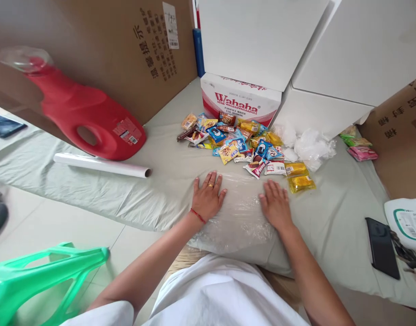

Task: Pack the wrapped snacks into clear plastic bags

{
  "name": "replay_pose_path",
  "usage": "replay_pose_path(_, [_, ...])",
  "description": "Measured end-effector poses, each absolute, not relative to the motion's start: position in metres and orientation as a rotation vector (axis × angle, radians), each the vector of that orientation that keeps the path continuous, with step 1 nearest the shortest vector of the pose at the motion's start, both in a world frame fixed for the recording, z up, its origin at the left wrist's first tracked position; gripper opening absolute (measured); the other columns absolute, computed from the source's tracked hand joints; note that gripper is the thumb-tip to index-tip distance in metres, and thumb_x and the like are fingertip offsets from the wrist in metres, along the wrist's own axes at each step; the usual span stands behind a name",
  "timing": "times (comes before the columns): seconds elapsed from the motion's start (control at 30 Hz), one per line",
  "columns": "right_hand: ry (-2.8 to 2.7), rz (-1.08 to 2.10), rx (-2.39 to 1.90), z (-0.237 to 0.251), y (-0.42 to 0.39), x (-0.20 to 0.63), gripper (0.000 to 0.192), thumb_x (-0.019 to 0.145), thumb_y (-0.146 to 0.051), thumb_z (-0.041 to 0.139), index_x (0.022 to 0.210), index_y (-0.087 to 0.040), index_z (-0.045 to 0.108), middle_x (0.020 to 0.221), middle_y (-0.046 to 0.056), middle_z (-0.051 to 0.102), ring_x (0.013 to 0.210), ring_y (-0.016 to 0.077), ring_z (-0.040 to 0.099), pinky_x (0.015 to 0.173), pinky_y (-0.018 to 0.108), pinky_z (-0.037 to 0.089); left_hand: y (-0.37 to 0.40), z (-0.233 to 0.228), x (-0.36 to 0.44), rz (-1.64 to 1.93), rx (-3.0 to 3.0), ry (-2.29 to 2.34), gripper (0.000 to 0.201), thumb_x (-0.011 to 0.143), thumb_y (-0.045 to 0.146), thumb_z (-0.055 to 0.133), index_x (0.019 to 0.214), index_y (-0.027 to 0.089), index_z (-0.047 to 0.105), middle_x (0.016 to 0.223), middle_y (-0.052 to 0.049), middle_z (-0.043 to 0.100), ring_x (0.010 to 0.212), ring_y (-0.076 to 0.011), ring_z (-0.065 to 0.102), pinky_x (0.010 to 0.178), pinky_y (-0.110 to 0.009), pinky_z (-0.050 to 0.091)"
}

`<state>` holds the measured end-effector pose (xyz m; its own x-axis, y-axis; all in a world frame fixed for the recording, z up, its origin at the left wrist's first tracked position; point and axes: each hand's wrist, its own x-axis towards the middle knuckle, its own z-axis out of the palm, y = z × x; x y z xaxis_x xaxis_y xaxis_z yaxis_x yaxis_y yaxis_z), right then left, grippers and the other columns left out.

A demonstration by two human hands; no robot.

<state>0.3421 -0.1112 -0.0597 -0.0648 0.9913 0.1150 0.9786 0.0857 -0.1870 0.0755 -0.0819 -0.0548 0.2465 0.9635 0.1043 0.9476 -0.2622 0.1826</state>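
Note:
A clear plastic bag or sheet (237,217) lies flat in front of me on the pale green cloth (167,181). My left hand (208,194), with a ring and a red wrist string, rests on its left edge with the fingers spread. On the right edge my right hand (275,203) lies flat, fingers stretched out. Neither hand grips anything. Just beyond the plastic is a loose pile of small wrapped snacks (230,151) in blue, yellow and brown packets. Two yellow-wrapped snacks (300,183) lie at the pile's right end, past my right fingertips.
A red detergent jug (92,108) and a white roll (102,165) are at left. Behind the snacks stands a Wahaha carton (240,99), with crumpled clear plastic (313,147) beside it. A black phone (383,246) lies at right; a green stool (48,280) stands lower left.

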Motion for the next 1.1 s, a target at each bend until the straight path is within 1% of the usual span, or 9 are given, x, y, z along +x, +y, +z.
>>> replay_pose_path(0.13, [-1.958,-0.046,-2.023,-0.06,-0.119,0.358,0.057,0.108,-0.041,0.031,0.149,-0.007,0.05,0.161,0.023,0.04,0.151,0.034,0.036,0.12,0.058,0.033,-0.08,-0.05,0.074,0.285,2.364,1.872,0.061,0.105,0.047,0.027,0.157,0.017,0.041,0.167,-0.014,0.032,0.154,-0.0303,0.032,0.125,-0.065,0.017])
replay_pose_path(0.27, [-2.253,0.073,-1.729,-0.053,-0.127,0.334,0.052,0.108,-0.039,0.037,0.154,-0.017,0.046,0.164,0.014,0.04,0.154,0.0285,0.033,0.125,0.055,0.028,-0.069,-0.041,0.066,0.29,2.325,1.845,0.057,0.107,0.045,0.025,0.154,0.021,0.047,0.164,-0.011,0.04,0.153,-0.0283,0.035,0.125,-0.063,0.021])
replay_pose_path(0.4, [-2.347,0.215,-1.692,-0.048,-0.125,0.335,0.046,0.106,-0.038,0.041,0.147,-0.023,0.056,0.155,0.01,0.053,0.145,0.0295,0.047,0.119,0.058,0.036,-0.057,-0.044,0.05,0.324,2.353,1.775,0.053,0.107,0.041,0.027,0.154,0.027,0.046,0.164,-0.007,0.04,0.153,-0.0262,0.035,0.126,-0.064,0.017])
replay_pose_path(0.53, [-2.186,0.29,-1.847,-0.022,-0.092,0.341,0.04,0.104,-0.043,0.042,0.119,-0.023,0.074,0.118,0.01,0.076,0.106,0.0287,0.071,0.09,0.046,0.057,-0.054,-0.053,0.044,0.373,2.366,1.723,0.053,0.106,0.04,0.029,0.157,0.028,0.042,0.166,-0.007,0.036,0.155,-0.0264,0.031,0.127,-0.066,0.011])
replay_pose_path(0.6, [-2.097,0.242,-1.91,-0.004,-0.057,0.328,0.04,0.104,-0.044,0.042,0.114,-0.024,0.075,0.101,0.008,0.079,0.086,0.0264,0.073,0.077,0.04,0.057,-0.054,-0.054,0.044,0.385,2.363,1.707,0.054,0.106,0.041,0.029,0.157,0.028,0.041,0.167,-0.007,0.035,0.155,-0.0271,0.031,0.127,-0.066,0.009])
replay_pose_path(0.73, [-2.185,0.073,-1.793,0.017,0.038,0.284,0.039,0.1,-0.029,0.044,0.13,-0.019,0.067,0.125,0.013,0.071,0.109,0.0293,0.067,0.092,0.04,0.052,-0.054,-0.053,0.043,0.384,2.366,1.682,0.056,0.106,0.043,0.025,0.158,0.026,0.04,0.167,-0.008,0.035,0.155,-0.0275,0.03,0.126,-0.067,0.008])
replay_pose_path(0.83, [-2.296,0.127,-1.802,0.016,0.097,0.262,0.057,0.094,-0.03,0.057,0.148,-0.015,0.052,0.149,0.017,0.055,0.124,0.0326,0.059,0.099,0.042,0.05,-0.053,-0.052,0.042,0.38,2.369,1.67,0.057,0.107,0.043,0.023,0.157,0.025,0.041,0.167,-0.008,0.035,0.155,-0.0277,0.031,0.126,-0.067,0.009])
replay_pose_path(1.0, [-2.295,0.097,-1.922,0.013,0.115,0.252,0.05,0.097,-0.032,0.053,0.142,-0.011,0.058,0.142,0.02,0.057,0.122,0.0352,0.058,0.101,0.046,0.048,-0.053,-0.053,0.042,0.391,2.363,1.677,0.056,0.106,0.043,0.027,0.157,0.026,0.042,0.167,-0.008,0.035,0.155,-0.0276,0.03,0.126,-0.067,0.008])
replay_pose_path(1.1, [-2.494,0.026,-1.608,0.014,0.097,0.244,0.052,0.099,-0.032,0.051,0.147,-0.011,0.053,0.147,0.019,0.053,0.133,0.0342,0.048,0.111,0.047,0.038,-0.054,-0.054,0.043,0.402,2.366,1.674,0.055,0.106,0.043,0.028,0.157,0.026,0.042,0.167,-0.008,0.035,0.155,-0.027,0.029,0.126,-0.067,0.007])
